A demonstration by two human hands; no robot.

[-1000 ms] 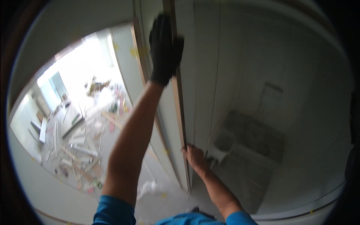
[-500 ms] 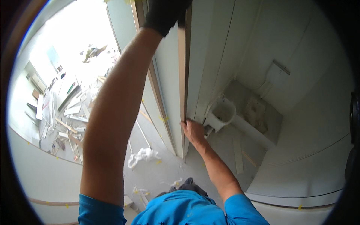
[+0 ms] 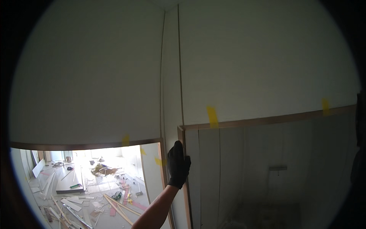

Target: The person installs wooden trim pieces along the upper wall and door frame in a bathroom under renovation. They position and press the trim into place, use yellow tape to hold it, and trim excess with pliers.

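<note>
My left hand (image 3: 178, 165), in a black glove, is raised to the upper end of an upright brown wooden trim strip (image 3: 188, 208). The fingers point up and the hand closes around the strip just below the corner. There the strip meets a horizontal brown head trim (image 3: 251, 123) over the right doorway. The two pieces look slightly uneven at that corner. Bits of yellow tape (image 3: 212, 116) cross the head trim onto the pale wall panel. My right hand is out of view.
To the left, a second doorway with brown trim (image 3: 85, 145) opens onto a bright room. Its floor is strewn with boards (image 3: 72, 204), a pale flat slab (image 3: 70, 179) and scraps. Right of my hand lies a dim room with a small wall fixture (image 3: 278, 168).
My view has swung up from the floor to the top of the doorways. My left hand still holds the strip's upper part. My right hand, lower on the strip before, has left the picture.
</note>
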